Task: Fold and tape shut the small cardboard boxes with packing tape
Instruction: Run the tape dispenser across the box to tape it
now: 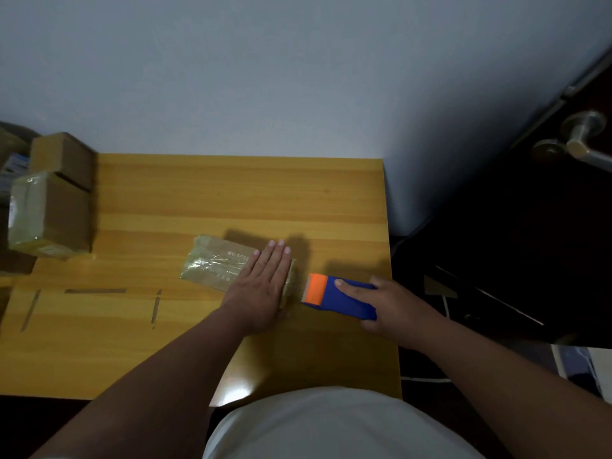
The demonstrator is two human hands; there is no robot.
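Forearms enter from the bottom edge, both reaching forward over the table (132, 342), and we note a white shirt (331, 425) nearest the camera. Our left hand (265, 286) lies flat, palm down, on the right end of the box (218, 265); its fingers are straight and close together, pointing away from us, pressing rather than gripping. The box sits flat near the middle of the table, wrapped in glossy clear tape with faint print showing through. Our right hand (394, 303) holds the dispenser (341, 298) just right of the box: index finger laid straight along the blue top, thumb and the other fingers curled round the body. The dispenser's orange, toothed end faces the box, very close to its right edge; we cannot tell whether they touch.

Nearer the left front of the table, dark strips (96, 290) mark the wood. Farther left, at the table edge, stand stacked boxes (56, 207), the front one taped. Beyond the table is a plain wall (265, 77); to the far right, a dark door with a handle (579, 137).
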